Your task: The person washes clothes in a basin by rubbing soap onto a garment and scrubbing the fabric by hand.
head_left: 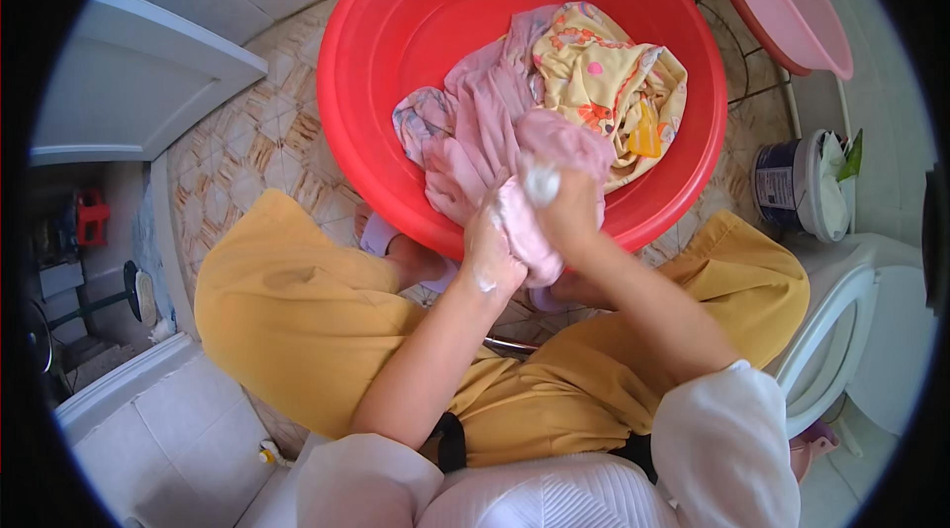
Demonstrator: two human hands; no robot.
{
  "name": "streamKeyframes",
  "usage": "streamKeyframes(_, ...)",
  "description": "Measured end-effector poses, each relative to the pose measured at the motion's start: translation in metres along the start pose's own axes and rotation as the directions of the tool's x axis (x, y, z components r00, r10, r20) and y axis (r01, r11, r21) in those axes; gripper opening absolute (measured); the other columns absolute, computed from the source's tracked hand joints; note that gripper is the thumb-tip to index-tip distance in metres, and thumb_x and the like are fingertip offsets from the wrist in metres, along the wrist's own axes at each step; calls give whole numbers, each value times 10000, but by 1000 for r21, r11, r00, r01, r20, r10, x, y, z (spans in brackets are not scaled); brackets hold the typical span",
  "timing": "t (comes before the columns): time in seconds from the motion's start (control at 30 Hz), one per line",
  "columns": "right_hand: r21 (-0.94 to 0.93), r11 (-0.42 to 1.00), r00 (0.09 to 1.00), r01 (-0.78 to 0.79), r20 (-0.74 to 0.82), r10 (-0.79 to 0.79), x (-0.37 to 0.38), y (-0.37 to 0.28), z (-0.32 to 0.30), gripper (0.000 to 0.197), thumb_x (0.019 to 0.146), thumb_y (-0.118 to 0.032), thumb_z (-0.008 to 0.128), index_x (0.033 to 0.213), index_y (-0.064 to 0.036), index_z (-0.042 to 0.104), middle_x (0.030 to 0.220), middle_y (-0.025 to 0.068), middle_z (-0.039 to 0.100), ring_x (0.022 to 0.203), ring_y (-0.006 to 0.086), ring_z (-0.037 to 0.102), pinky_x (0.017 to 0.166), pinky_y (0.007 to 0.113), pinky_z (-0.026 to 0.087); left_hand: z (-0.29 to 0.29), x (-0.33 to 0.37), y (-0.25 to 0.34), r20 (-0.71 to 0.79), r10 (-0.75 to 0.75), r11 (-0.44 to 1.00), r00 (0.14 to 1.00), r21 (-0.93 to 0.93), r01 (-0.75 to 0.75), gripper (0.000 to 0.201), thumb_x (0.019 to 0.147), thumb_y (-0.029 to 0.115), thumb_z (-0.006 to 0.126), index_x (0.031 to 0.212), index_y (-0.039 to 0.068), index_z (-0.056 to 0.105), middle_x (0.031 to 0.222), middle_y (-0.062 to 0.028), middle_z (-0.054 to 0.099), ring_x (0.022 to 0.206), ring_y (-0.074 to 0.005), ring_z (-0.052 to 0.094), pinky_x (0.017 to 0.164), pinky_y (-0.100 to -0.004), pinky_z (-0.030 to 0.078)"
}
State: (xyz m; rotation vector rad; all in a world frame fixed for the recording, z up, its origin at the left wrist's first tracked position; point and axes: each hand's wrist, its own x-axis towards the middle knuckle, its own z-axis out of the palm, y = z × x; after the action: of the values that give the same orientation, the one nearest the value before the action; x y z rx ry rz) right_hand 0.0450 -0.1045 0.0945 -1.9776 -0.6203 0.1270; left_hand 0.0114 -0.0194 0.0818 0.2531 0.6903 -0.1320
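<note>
A pink cloth garment (529, 236) with soap foam on it is bunched between my two hands at the near rim of a large red basin (348, 147). My left hand (492, 249) is closed round its near part, suds on the wrist. Just to the right, my right hand (566, 209) grips the same cloth, with white foam on the knuckles. Beyond them in the basin lie the rest of the pink fabric (480, 97) and a yellow floral garment (584, 63). A small orange-yellow piece (645, 132), perhaps soap, rests on the floral cloth.
At right stands a white bucket (829, 187) with a dark label, near a toilet (841, 330). Pink and red basins (797, 8) hang on a rack at upper right. A door (139, 73) stands at left. My knees in yellow trousers (287, 320) flank the basin on a tiled floor.
</note>
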Motion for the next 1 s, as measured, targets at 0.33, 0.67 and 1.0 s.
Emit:
streamKeyframes(0.33, -180, 964, 973, -197, -153, 170, 43, 37, -30, 166, 765, -152, 558, 899, -101, 643, 718, 166, 611, 660, 297, 606, 623, 404, 464, 24, -5, 36, 97, -93, 995, 991, 49, 89, 478, 897, 364, 436, 1142, -43, 492, 1130, -171, 560, 1039, -302, 543, 920, -415, 426)
streamKeyframes(0.67, -10, 990, 943, -142, 304, 138, 48, 6, -87, 364, 829, -314, 592, 1017, -3, 595, 961, 96, 593, 852, 171, 560, 777, 284, 437, 31, -11, 70, 116, 77, 996, 990, 29, -81, 449, 898, 302, 387, 1105, -82, 494, 1138, -220, 538, 1061, -347, 521, 943, -456, 401)
streamKeyframes(1.0, -134, 936, 939, 326, -73, -337, 7, -44, -1, 156, 656, -182, 629, 769, -89, 575, 749, 135, 563, 755, 294, 566, 645, 413, 427, -14, 30, 58, 673, -116, 989, 730, 8, 150, 225, 849, 300, 509, 687, 145, 531, 779, -19, 584, 762, -137, 570, 685, -310, 477)
